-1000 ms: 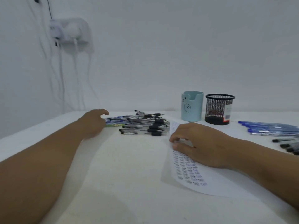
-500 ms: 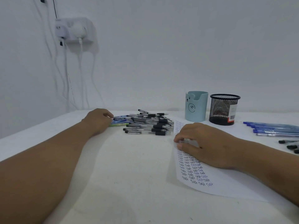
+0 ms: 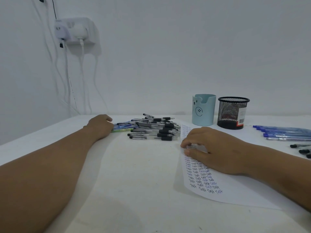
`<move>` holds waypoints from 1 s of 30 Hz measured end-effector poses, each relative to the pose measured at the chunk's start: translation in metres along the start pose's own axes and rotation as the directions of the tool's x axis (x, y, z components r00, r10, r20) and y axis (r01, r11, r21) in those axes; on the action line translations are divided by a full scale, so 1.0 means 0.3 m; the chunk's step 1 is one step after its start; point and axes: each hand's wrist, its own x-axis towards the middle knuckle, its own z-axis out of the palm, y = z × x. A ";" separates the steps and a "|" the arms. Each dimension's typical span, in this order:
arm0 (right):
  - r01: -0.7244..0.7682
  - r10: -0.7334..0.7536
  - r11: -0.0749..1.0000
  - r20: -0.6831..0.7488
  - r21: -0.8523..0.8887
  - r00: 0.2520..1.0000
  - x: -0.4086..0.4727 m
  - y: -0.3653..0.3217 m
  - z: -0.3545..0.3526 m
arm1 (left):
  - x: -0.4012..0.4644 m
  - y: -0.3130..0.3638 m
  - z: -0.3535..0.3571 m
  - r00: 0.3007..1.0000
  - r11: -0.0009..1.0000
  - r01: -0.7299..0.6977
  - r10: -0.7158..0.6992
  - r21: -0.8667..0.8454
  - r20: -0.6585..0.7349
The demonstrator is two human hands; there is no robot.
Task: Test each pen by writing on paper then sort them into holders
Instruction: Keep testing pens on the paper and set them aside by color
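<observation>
The left hand (image 3: 99, 126) has reached the pen pile (image 3: 154, 129), fingers curled on its left end. The right hand (image 3: 213, 152) presses curled fingers on the paper (image 3: 202, 179), covered in "Test".

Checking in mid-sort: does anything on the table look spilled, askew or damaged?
Nothing looks spilled or damaged. The paper lies skewed on the table, its left edge lifted slightly under the right hand. The pen pile is loose but contained; both the blue holder and the mesh holder stand upright.
</observation>
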 end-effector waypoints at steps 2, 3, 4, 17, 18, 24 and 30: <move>0.001 -0.001 1.000 0.002 -0.003 1.000 0.001 -0.001 0.000 | -0.007 0.013 -0.002 1.000 0.998 -0.014 0.014 0.057 -0.007; 0.002 -0.002 1.000 0.001 -0.007 1.000 0.002 -0.002 0.000 | -0.006 0.017 -0.001 1.000 0.996 -0.026 0.027 0.090 -0.011; 0.002 -0.002 1.000 0.000 -0.009 1.000 0.003 -0.001 0.001 | -0.005 0.018 0.000 0.999 0.994 -0.031 0.033 0.108 -0.023; -0.007 0.007 1.000 0.003 -0.007 1.000 -0.003 -0.009 -0.002 | -0.025 0.036 -0.035 0.991 0.972 0.040 -0.069 -0.233 -0.118; -0.008 0.008 1.000 0.004 -0.007 1.000 -0.005 -0.011 -0.002 | -0.014 0.035 -0.037 0.992 0.976 0.046 -0.069 -0.215 -0.103; -0.014 0.014 1.000 0.008 -0.009 1.000 -0.003 -0.018 -0.008 | -0.068 0.096 -0.043 0.990 0.882 -0.139 0.113 -0.451 -0.084; -0.067 0.068 0.997 -0.028 0.035 0.997 -0.012 -0.022 -0.023 | -0.225 0.258 -0.020 0.873 0.811 -0.451 0.487 -0.372 0.001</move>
